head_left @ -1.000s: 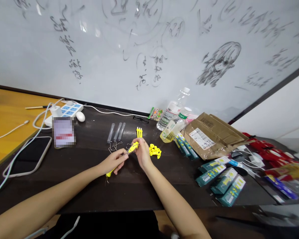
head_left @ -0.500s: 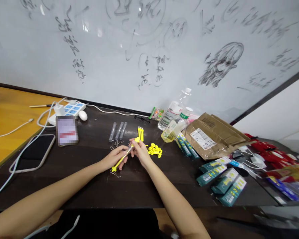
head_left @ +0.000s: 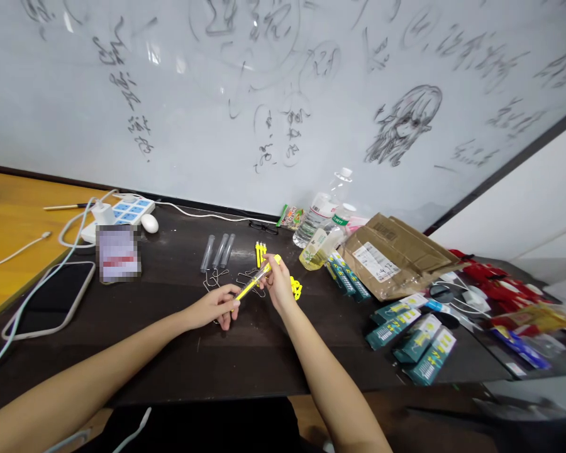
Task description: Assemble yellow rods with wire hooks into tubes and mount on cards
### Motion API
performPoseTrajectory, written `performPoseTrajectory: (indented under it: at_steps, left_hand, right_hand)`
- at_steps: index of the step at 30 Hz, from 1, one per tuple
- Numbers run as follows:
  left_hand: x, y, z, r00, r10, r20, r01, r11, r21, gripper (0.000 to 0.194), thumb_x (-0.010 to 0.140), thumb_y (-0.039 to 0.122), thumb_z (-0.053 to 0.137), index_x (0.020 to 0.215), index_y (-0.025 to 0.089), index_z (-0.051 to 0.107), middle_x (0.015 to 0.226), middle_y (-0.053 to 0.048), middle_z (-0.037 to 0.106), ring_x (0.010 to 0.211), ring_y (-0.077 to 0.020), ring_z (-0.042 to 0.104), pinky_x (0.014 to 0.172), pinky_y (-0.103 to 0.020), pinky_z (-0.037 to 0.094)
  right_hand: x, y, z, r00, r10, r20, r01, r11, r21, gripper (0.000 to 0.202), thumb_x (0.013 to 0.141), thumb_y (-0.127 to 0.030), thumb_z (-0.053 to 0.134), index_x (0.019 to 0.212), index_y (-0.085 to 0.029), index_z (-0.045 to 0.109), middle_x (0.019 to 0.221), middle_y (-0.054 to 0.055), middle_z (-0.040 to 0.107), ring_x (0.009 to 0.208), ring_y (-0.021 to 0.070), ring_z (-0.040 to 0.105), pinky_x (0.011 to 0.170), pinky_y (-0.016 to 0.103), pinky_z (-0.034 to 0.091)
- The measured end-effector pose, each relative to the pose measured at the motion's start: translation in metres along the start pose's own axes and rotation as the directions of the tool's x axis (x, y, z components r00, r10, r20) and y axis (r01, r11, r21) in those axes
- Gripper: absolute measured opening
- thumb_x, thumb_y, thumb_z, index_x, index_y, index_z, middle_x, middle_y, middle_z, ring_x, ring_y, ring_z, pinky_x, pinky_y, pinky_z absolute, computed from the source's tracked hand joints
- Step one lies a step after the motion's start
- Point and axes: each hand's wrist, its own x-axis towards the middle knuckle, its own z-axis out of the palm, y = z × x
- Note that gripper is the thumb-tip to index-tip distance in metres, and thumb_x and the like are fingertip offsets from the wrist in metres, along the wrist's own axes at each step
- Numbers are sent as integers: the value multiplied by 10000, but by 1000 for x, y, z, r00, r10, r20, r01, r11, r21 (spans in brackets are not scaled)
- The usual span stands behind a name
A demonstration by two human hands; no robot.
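Note:
A slim yellow stick with a clear tube section (head_left: 251,287) slants between my hands above the dark table. My left hand (head_left: 219,307) pinches its lower end. Fingers of my right hand (head_left: 276,283) are closed round its upper end, by a yellow cap. Behind them lie clear tubes (head_left: 217,251), bent metal wires (head_left: 216,278) and upright-pointing yellow sticks (head_left: 260,253). Small yellow parts (head_left: 296,287) lie just right of my right hand, partly hidden by it.
Green boxes (head_left: 417,340), a cardboard package (head_left: 391,255) and bottles (head_left: 318,217) stand or lie to the right. A phone (head_left: 51,299), a power strip (head_left: 131,211) and a white mouse-like object (head_left: 149,223) are at the left. A whiteboard (head_left: 193,126) rises behind.
The stick's lower end has gone from beyond my left hand to its fingertips. My right hand has moved slightly right and up, away from my left. The view has shifted a little.

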Motion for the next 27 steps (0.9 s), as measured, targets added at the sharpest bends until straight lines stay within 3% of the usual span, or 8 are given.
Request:
performPoseTrajectory:
  at_steps: [6, 9, 13, 17, 22, 27]
  left_hand:
    - [2, 3, 1, 998, 55, -15, -54, 998, 36, 369, 838, 447, 512, 1074, 175, 434, 637, 64, 544, 307, -4, 324, 306, -139, 209]
    - [3, 5, 2, 998, 51, -41, -50, 998, 34, 388, 823, 441, 533, 1084, 170, 438, 614, 69, 536, 316, -5, 267, 308, -151, 171]
    - [2, 2, 3, 997, 61, -50, -59, 998, 30, 427, 806, 400, 576, 1130, 166, 426, 622, 60, 554, 367, -26, 377, 371, -162, 254]
    - [2, -1, 2, 995, 78, -67, -81, 996, -47, 494, 766, 372, 637, 1150, 156, 414, 644, 43, 578, 573, -105, 569, 593, -254, 440]
    - [2, 3, 1, 984, 133, -122, -127, 990, 57, 458, 776, 342, 632, 1144, 147, 442, 728, -9, 650, 780, -168, 632, 802, -346, 430]
    - [-3, 12, 4, 969, 206, -138, -169, 956, 238, 403, 807, 289, 583, 1165, 177, 437, 786, -9, 670, 815, -164, 635, 861, -351, 416]
  right_hand:
    - [1, -1, -1, 997, -67, -45, 68, 998, 12, 280, 728, -434, 625, 839, -192, 539, 626, -64, 503, 373, 30, 398, 318, 157, 348]
    - [3, -4, -3, 991, -105, -77, 107, 994, 16, 271, 737, -429, 621, 841, -192, 541, 614, -68, 488, 372, 30, 385, 317, 156, 343]
    - [3, -6, -5, 993, -107, -38, 109, 993, 41, 261, 758, -429, 605, 880, -205, 548, 642, -64, 504, 379, 35, 399, 326, 167, 360]
    - [3, -3, -6, 996, -89, -5, 89, 994, 63, 268, 764, -428, 604, 919, -221, 534, 671, -57, 539, 403, 49, 431, 342, 175, 374]
    - [4, -5, -7, 994, -101, -33, 103, 990, 92, 247, 781, -430, 586, 870, -204, 541, 688, -31, 566, 471, 66, 461, 426, 193, 420]
    - [7, -6, -9, 988, -147, -49, 151, 985, 82, 267, 828, -443, 510, 917, -197, 565, 641, -27, 562, 514, 83, 480, 482, 198, 414]
